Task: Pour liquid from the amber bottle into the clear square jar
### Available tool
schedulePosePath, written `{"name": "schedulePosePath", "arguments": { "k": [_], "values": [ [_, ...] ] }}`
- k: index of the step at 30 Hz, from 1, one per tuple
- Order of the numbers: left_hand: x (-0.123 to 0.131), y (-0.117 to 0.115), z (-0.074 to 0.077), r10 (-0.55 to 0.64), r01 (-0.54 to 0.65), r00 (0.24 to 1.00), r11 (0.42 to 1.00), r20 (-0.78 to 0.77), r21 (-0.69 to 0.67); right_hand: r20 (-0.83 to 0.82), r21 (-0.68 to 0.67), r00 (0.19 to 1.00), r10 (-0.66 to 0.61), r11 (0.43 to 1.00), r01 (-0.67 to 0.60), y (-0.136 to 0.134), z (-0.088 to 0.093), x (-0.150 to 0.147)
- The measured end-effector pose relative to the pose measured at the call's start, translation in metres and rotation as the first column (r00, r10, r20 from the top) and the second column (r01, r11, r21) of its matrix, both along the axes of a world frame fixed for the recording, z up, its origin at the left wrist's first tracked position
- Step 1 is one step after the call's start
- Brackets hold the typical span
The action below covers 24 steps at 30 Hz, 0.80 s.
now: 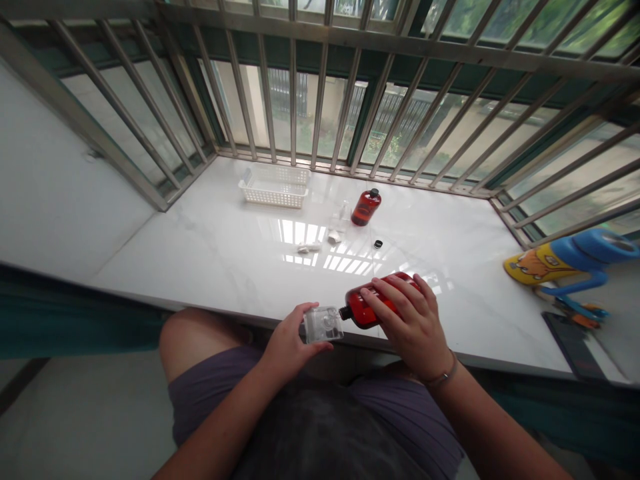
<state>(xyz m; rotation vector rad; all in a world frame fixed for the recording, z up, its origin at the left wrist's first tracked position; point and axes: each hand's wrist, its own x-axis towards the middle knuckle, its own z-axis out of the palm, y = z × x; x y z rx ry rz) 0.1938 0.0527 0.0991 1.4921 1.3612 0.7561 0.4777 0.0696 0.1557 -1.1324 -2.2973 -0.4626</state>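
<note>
My left hand [295, 340] grips a small clear container [320, 325] by its sides, just past the counter's front edge. My right hand [411, 320] is wrapped round a red bottle [361, 308], tipped on its side with its uncapped black neck at the container's right side. Whether liquid is flowing cannot be made out. On the white counter [225, 253] a black cap [378, 245] lies beyond the bottle. Further back stands a second red bottle [366, 207] with its dark cap on.
A white perforated basket [275, 187] sits at the back left. Small whitish pieces [334, 237] and a clear item [344, 212] lie mid-counter. At the right are a blue and yellow flask [555, 257] and a dark flat object [570, 343]. Metal bars [325, 100] line the window.
</note>
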Motion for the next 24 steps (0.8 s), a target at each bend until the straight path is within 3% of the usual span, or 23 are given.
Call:
{"name": "schedulePosePath", "arguments": {
  "k": [24],
  "values": [
    [0.0011, -0.0006, -0.0033, 0.007, -0.007, 1.0, 1.0, 0.013, -0.026, 0.01, 0.025, 1.0, -0.002, 1.0, 0.002, -0.0001, 0.0017, -0.001]
  ]
}}
